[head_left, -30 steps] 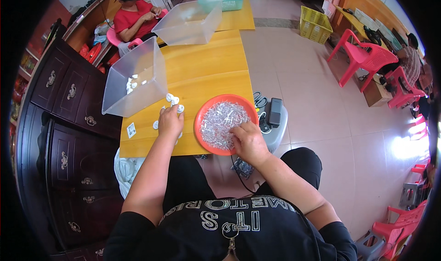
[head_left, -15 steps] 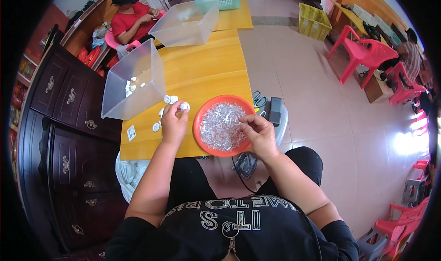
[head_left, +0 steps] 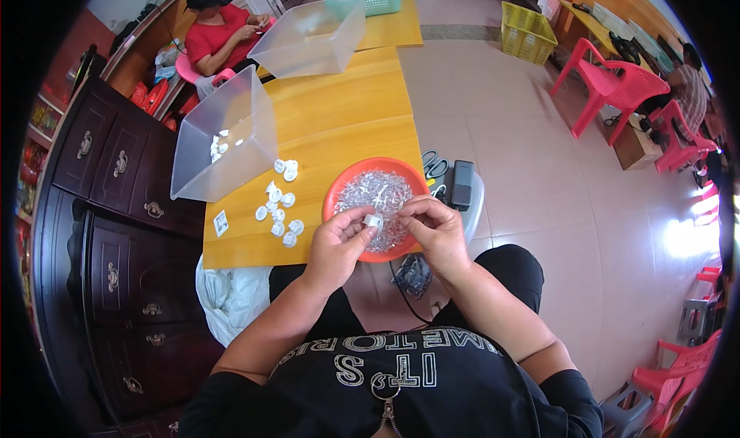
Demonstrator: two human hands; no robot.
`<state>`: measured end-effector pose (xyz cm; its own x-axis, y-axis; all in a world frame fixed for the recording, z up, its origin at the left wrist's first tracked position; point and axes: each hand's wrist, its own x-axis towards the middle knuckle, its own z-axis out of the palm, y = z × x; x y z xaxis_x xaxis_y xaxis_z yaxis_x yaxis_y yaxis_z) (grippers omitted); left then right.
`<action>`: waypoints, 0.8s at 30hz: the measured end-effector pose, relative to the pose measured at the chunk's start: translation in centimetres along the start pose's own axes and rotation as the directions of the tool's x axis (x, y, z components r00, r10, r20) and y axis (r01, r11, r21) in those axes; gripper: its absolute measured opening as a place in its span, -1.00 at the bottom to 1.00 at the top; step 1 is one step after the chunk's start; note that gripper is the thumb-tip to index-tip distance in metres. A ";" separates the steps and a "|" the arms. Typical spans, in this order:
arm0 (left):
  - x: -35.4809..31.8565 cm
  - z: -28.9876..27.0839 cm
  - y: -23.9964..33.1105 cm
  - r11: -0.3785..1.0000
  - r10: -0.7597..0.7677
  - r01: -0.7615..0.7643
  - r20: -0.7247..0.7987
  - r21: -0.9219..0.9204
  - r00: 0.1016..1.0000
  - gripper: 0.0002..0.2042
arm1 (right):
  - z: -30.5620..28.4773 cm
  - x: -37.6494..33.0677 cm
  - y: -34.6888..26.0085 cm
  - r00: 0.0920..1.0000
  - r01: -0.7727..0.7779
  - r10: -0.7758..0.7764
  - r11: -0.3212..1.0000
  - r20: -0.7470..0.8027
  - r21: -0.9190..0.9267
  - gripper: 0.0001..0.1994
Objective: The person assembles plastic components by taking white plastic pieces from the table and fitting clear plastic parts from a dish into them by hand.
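Note:
Over the near part of a round orange plate [head_left: 422, 180], my left hand [head_left: 336, 245] pinches a small white plastic cap-like part [head_left: 373, 221]. My right hand [head_left: 439, 234] is just beside it, thumb and fingertips pressed together. What those fingertips hold, if anything, is too small to make out. Heaped on the plate are many tiny clear plastic pieces [head_left: 368, 187]. Several more white parts [head_left: 275, 195] lie loose on the yellow table [head_left: 339, 129], left of the plate.
A clear plastic bin [head_left: 193, 156] with a few white parts stands at the left; another clear bin [head_left: 308, 48] sits farther back. Scissors [head_left: 434, 165] and a dark grey box [head_left: 462, 183] are right of the plate. A person in red [head_left: 216, 37] sits far left.
My left hand has moved right from the loose white parts to the plate, bringing one white part along. My right hand stays over the plate's right side, fingertips still pinched.

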<state>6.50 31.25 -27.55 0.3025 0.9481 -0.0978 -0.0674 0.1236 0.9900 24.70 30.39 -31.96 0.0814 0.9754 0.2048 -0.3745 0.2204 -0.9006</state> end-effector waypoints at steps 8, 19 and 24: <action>-0.3 0.3 -0.2 1.000 0.012 -0.012 0.034 -0.012 0.999 -0.67 | 0.6 -0.6 -0.8 0.994 -0.077 0.086 0.990 0.071 -0.114 -0.87; -0.7 0.5 0.9 0.997 0.003 0.004 0.078 -0.078 0.997 -0.65 | 0.8 -0.7 -0.6 0.991 -0.095 0.112 0.972 0.069 -0.215 -0.85; -0.7 0.2 0.0 0.997 0.071 -0.071 0.027 -0.028 0.997 -0.70 | 0.8 -0.7 -0.8 0.993 -0.020 0.056 0.945 0.101 -0.325 -0.87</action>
<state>6.45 30.51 -27.45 0.3222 0.9464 -0.0242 -0.1150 0.0645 0.9913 24.18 29.50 -31.05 -0.0332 0.9808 0.1922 -0.0555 0.1902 -0.9802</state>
